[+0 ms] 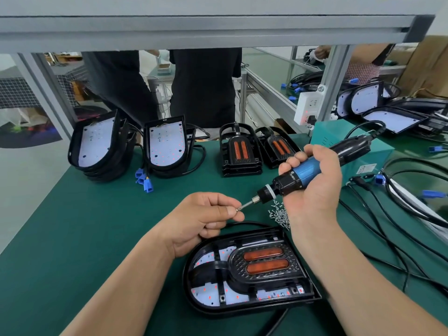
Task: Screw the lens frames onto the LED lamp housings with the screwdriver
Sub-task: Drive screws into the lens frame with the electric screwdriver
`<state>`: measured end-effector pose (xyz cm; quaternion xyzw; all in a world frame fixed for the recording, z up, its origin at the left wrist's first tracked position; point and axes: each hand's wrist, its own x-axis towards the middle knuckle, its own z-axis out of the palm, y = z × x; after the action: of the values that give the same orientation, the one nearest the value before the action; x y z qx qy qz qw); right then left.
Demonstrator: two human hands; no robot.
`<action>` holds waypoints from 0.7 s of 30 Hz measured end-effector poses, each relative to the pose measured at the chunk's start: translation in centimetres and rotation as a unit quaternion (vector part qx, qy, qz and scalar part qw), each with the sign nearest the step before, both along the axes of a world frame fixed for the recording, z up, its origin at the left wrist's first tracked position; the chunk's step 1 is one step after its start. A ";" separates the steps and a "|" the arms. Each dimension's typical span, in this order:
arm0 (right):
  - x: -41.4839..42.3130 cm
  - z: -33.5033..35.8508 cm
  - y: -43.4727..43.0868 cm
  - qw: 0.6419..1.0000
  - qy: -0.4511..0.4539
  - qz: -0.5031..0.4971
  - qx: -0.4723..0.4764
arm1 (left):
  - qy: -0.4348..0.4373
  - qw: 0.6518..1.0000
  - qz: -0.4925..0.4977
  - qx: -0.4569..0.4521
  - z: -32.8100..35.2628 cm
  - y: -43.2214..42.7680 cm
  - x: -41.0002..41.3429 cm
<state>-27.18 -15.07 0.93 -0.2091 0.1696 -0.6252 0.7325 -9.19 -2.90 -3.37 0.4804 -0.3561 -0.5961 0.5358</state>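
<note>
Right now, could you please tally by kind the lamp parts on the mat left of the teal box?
LED lamp housing stacks: 2
Lens frame stacks: 2
Housing with lens frame laid in, nearest: 1
Total: 5

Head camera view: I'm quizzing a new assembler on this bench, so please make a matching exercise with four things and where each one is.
Things
1. screwdriver
2. single screw
3. pile of screws
4. lamp

Places
A. loose on the green mat, by the right wrist
B. flat on the mat, nearest the person
C. gripped in the right hand
D. pinched in the left hand, at the screwdriver's tip

Pairs: 1-C, 2-D, 3-A, 4-B.
</note>
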 end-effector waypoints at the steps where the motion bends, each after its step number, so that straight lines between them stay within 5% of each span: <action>1: 0.1 0.0 0.1 1.000 0.001 0.001 -0.002 | -0.002 1.000 0.002 0.002 0.0 0.0 0.0; 21: -0.3 -0.7 -0.1 0.998 -0.008 0.000 0.056 | -0.027 1.000 -0.007 -0.012 0.5 0.7 -0.3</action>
<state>-27.51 -15.13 0.25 -0.1634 0.1985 -0.6162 0.7445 -9.53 -2.20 -2.86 0.4872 -0.3806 -0.5830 0.5272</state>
